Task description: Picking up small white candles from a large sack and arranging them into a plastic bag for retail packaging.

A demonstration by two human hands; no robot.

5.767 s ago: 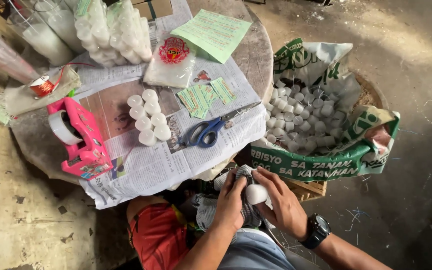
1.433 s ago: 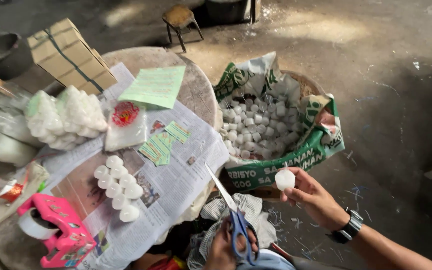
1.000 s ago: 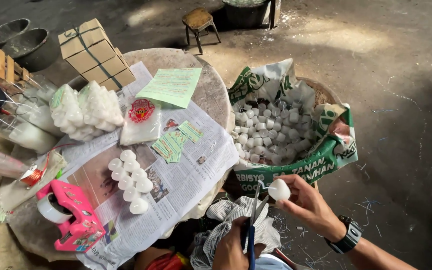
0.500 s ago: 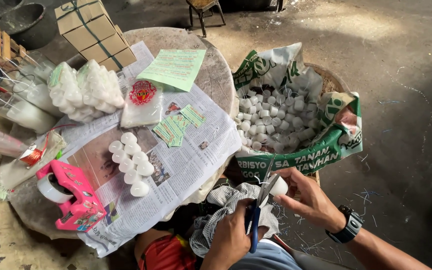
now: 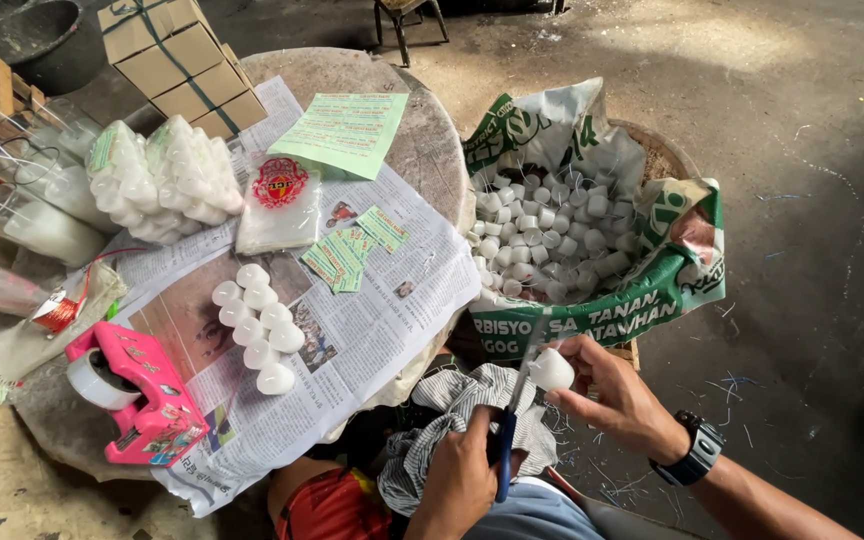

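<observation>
A seated person's right hand pinches a small white candle in closed fingertips beside the sack, while the left hand grips blue-handled scissors. The light, brittle-looking wax seems best held by its sides.

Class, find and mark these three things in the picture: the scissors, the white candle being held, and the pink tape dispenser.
scissors [image 5: 505, 447]: head view, on the blue handle in the left hand.
white candle [image 5: 552, 371]: head view, on its rounded body in the right hand.
pink tape dispenser [image 5: 144, 400]: head view, on its pink top face.
</observation>
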